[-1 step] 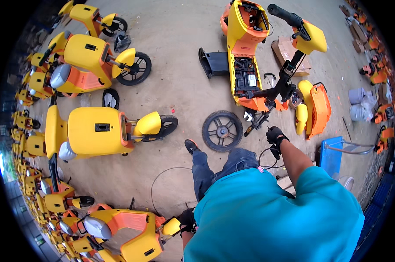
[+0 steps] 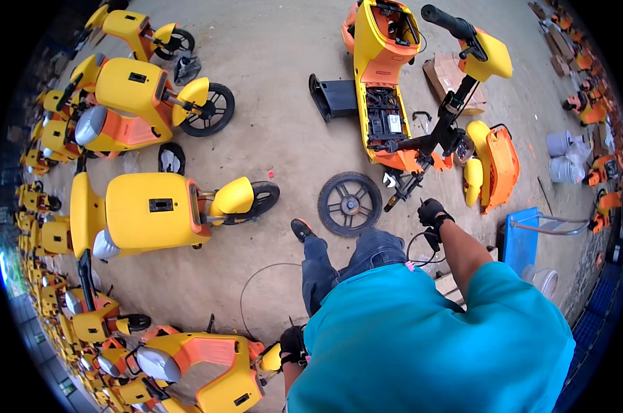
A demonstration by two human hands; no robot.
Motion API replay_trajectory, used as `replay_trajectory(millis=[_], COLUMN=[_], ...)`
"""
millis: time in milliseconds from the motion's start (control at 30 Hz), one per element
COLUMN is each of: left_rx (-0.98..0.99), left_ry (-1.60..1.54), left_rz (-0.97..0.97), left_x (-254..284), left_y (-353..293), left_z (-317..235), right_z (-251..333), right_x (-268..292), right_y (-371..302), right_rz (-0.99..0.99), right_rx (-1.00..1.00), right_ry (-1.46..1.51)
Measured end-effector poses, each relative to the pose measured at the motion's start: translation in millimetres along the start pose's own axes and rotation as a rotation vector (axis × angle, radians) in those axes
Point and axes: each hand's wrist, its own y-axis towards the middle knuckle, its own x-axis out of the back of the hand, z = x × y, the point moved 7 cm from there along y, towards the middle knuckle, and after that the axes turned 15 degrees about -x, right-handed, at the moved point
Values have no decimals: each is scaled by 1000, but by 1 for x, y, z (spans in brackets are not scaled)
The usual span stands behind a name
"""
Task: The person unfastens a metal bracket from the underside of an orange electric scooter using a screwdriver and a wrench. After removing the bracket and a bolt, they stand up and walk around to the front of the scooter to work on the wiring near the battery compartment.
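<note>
Right hand (image 2: 432,215), in a black glove, was reached out ahead of the body toward the front fork end (image 2: 402,191) of a stripped yellow-and-orange scooter (image 2: 380,82); fingers looked curled, but whether they clamped anything could not be told at this size. Loose black wheel (image 2: 350,204) lay flat on the concrete floor (image 2: 284,82), just left of that hand and just below the scooter's fork, apart from the hand. Thin black cable (image 2: 416,249) looped beneath the right wrist. Left hand (image 2: 292,343), also gloved in black, hung low at the person's side, near the front of an orange-and-yellow scooter (image 2: 208,365); grip state could not be told.

Stripped scooter lay with its deck open, battery bay exposed, handlebar (image 2: 456,24) pointing up-right. Detached yellow and orange body panels (image 2: 493,162) rested to its right. Black seat box (image 2: 333,96) stood to its left. Blue cart (image 2: 521,237) stood at right. Complete yellow scooters (image 2: 153,210) were parked in rows along the left.
</note>
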Motion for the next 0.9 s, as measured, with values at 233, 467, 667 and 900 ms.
replay_trajectory(millis=[233,467,667,900], left_rx=[1259,1119,1115,430], left_ry=[-1016,-1038,-981,-520], left_rz=[-61,146,313,534], left_x=[70,79,75,94], left_y=[46,144,202,309], left_z=[186,243,260,294], right_z=[10,-2,-16,62], right_x=[-71,-84,-102,-92], right_y=[-76,-108,-76,13], right_rz=[48,42,-21,-55], right_rx=[43,-22,-98,47], right_ry=[245,509,345,28])
